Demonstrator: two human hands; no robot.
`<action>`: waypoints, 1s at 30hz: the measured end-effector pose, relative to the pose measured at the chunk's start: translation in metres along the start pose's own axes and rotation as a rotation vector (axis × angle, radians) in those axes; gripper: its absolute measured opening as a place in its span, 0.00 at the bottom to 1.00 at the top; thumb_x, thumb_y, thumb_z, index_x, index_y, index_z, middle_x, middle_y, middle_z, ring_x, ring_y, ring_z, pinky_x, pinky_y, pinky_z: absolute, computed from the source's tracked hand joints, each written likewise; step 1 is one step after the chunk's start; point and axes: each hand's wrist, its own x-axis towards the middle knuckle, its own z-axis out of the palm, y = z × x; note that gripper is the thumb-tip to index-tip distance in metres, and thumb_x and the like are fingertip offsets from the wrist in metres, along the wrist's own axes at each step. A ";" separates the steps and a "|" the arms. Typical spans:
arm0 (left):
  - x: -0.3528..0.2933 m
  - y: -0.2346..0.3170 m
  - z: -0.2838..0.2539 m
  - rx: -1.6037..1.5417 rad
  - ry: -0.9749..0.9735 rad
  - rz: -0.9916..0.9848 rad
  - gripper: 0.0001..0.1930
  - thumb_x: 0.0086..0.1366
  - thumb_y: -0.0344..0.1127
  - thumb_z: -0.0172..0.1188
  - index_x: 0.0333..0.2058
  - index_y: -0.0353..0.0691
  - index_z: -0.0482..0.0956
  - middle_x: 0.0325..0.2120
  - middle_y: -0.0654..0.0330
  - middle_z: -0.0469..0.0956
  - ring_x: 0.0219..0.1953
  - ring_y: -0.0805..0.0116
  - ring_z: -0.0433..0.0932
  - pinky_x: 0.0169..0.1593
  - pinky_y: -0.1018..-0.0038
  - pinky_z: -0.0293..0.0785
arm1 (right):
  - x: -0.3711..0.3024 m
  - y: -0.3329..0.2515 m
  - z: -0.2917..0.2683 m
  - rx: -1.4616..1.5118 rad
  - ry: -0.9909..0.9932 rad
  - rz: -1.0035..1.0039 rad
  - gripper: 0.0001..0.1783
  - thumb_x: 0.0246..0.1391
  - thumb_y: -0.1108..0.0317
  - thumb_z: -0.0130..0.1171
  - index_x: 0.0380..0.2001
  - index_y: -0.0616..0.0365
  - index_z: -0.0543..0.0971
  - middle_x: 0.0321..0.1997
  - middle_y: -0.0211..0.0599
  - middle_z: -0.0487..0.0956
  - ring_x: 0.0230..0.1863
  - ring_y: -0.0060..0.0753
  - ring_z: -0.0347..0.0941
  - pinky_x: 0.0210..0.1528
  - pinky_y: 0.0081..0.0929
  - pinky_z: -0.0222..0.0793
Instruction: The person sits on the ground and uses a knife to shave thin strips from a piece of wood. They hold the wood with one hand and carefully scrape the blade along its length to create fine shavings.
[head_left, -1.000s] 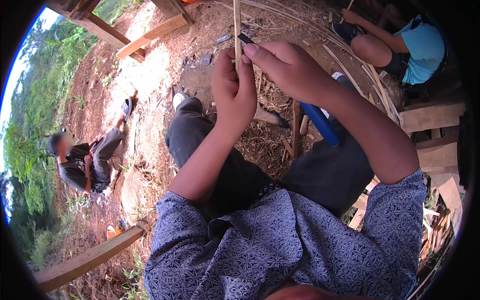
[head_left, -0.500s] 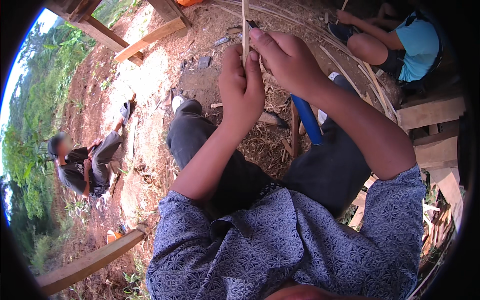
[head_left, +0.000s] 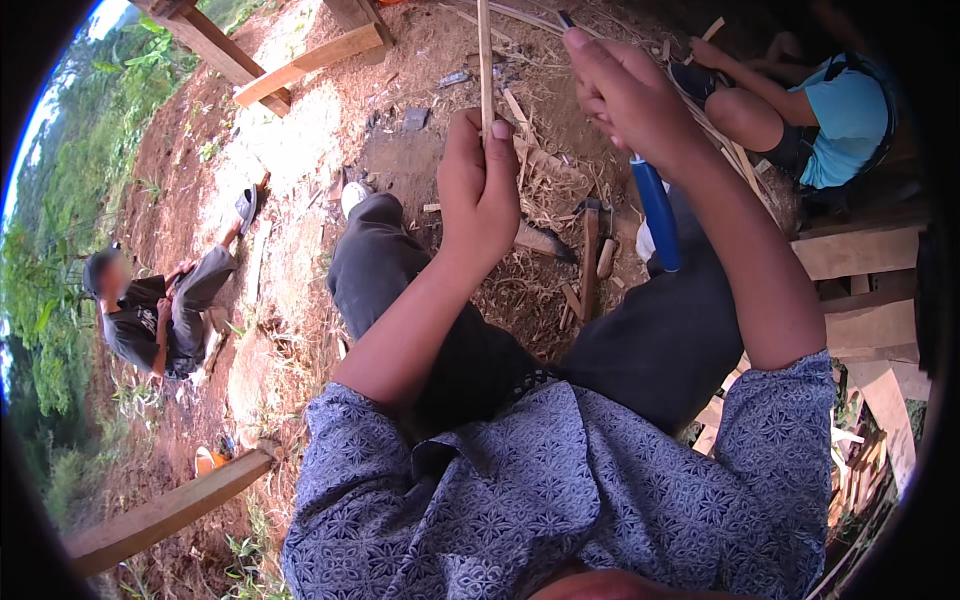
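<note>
My left hand point(head_left: 478, 190) is closed around a thin, pale wooden strip point(head_left: 486, 65), pinched under the thumb. The strip stands up from the fist and runs out past the top edge of the view. My right hand point(head_left: 635, 100) grips a knife with a long blue handle point(head_left: 655, 215); the handle sticks out below the fist toward my right thigh. Only a dark tip of the blade shows beyond the thumb, and the fingers hide the rest. The blade is apart from the strip, to its right.
Shavings point(head_left: 530, 300) litter the ground between my legs, beside a wooden-handled tool point(head_left: 589, 260). Long strips lie to the right, near a person in a turquoise shirt point(head_left: 850, 120). Another person point(head_left: 150, 315) sits at left. Wooden beams point(head_left: 310, 65) stand upper left; boards point(head_left: 860, 253) are at right.
My right hand has moved away from the strip to the right, taking the knife with it. The left hand keeps its hold on the strip, nearly in place.
</note>
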 end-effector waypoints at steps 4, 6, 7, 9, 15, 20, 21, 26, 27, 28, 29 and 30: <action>0.002 -0.007 0.001 -0.031 0.018 -0.021 0.09 0.77 0.36 0.46 0.39 0.36 0.68 0.21 0.68 0.67 0.22 0.82 0.63 0.26 0.78 0.60 | 0.000 0.019 0.025 -0.146 -0.111 -0.095 0.27 0.67 0.47 0.49 0.29 0.61 0.81 0.18 0.33 0.74 0.22 0.29 0.73 0.29 0.31 0.67; 0.004 -0.005 0.004 -0.041 0.008 -0.009 0.10 0.77 0.37 0.46 0.39 0.36 0.68 0.21 0.68 0.67 0.23 0.82 0.63 0.26 0.79 0.60 | -0.001 0.012 0.026 -0.146 -0.116 -0.064 0.27 0.67 0.48 0.49 0.31 0.61 0.83 0.20 0.36 0.77 0.24 0.30 0.75 0.32 0.30 0.70; 0.005 -0.003 0.006 -0.046 0.003 -0.004 0.10 0.77 0.37 0.46 0.39 0.36 0.68 0.21 0.68 0.67 0.23 0.82 0.64 0.26 0.79 0.60 | -0.002 0.007 0.025 -0.165 -0.132 -0.063 0.27 0.67 0.47 0.47 0.35 0.61 0.84 0.23 0.39 0.80 0.27 0.32 0.78 0.35 0.31 0.71; 0.005 -0.004 0.007 -0.064 0.001 -0.015 0.10 0.77 0.37 0.46 0.39 0.36 0.68 0.20 0.68 0.67 0.23 0.82 0.64 0.26 0.79 0.61 | -0.002 0.006 0.027 -0.163 -0.132 -0.092 0.28 0.68 0.48 0.46 0.34 0.61 0.84 0.23 0.40 0.80 0.28 0.34 0.79 0.36 0.32 0.72; 0.007 -0.004 0.007 -0.030 -0.001 -0.025 0.10 0.77 0.37 0.45 0.39 0.36 0.68 0.20 0.67 0.68 0.22 0.81 0.64 0.25 0.78 0.61 | 0.000 0.008 0.034 -0.214 -0.113 -0.113 0.29 0.68 0.48 0.44 0.32 0.62 0.83 0.22 0.41 0.80 0.28 0.36 0.80 0.37 0.34 0.73; 0.007 -0.004 0.010 0.021 -0.014 -0.004 0.10 0.77 0.38 0.45 0.39 0.36 0.67 0.19 0.66 0.68 0.21 0.80 0.65 0.25 0.76 0.62 | 0.005 0.015 0.035 -0.231 -0.008 -0.161 0.29 0.68 0.48 0.44 0.28 0.61 0.82 0.20 0.39 0.79 0.24 0.34 0.78 0.33 0.34 0.72; 0.007 -0.001 0.012 0.025 -0.013 -0.001 0.10 0.77 0.38 0.45 0.38 0.36 0.67 0.19 0.66 0.67 0.21 0.80 0.65 0.25 0.75 0.62 | 0.007 0.014 0.033 -0.233 0.000 -0.164 0.29 0.68 0.48 0.44 0.27 0.60 0.82 0.20 0.39 0.79 0.23 0.33 0.77 0.32 0.34 0.72; 0.000 -0.003 0.013 0.121 -0.080 0.041 0.10 0.76 0.37 0.46 0.37 0.36 0.65 0.18 0.59 0.69 0.20 0.71 0.70 0.25 0.68 0.63 | 0.014 0.017 0.032 -0.148 0.239 -0.306 0.30 0.69 0.44 0.46 0.25 0.59 0.77 0.15 0.26 0.67 0.16 0.20 0.64 0.20 0.24 0.58; -0.015 0.001 0.017 0.196 -0.130 0.062 0.10 0.76 0.36 0.46 0.37 0.36 0.65 0.18 0.56 0.69 0.20 0.68 0.71 0.25 0.67 0.64 | 0.033 0.012 0.005 0.012 0.354 -0.290 0.28 0.69 0.44 0.45 0.24 0.55 0.73 0.14 0.25 0.66 0.13 0.20 0.62 0.17 0.23 0.57; -0.025 0.003 0.022 0.259 -0.190 0.077 0.10 0.75 0.36 0.46 0.37 0.36 0.65 0.18 0.54 0.70 0.20 0.65 0.72 0.26 0.65 0.64 | 0.050 0.007 -0.026 0.164 0.483 -0.289 0.27 0.69 0.43 0.43 0.23 0.51 0.69 0.13 0.24 0.64 0.11 0.20 0.60 0.13 0.22 0.55; -0.028 0.005 0.023 0.257 -0.238 0.081 0.09 0.75 0.36 0.46 0.37 0.36 0.65 0.18 0.50 0.70 0.21 0.58 0.74 0.26 0.63 0.65 | 0.064 0.002 -0.073 0.419 0.574 -0.232 0.25 0.70 0.42 0.40 0.22 0.44 0.62 0.12 0.23 0.61 0.08 0.22 0.57 0.09 0.23 0.53; -0.025 0.006 0.018 0.240 -0.202 0.053 0.09 0.75 0.36 0.46 0.37 0.36 0.66 0.18 0.51 0.70 0.21 0.59 0.74 0.26 0.63 0.65 | 0.057 0.005 -0.081 0.477 0.594 -0.244 0.26 0.70 0.41 0.40 0.22 0.45 0.63 0.11 0.23 0.61 0.07 0.23 0.57 0.09 0.24 0.53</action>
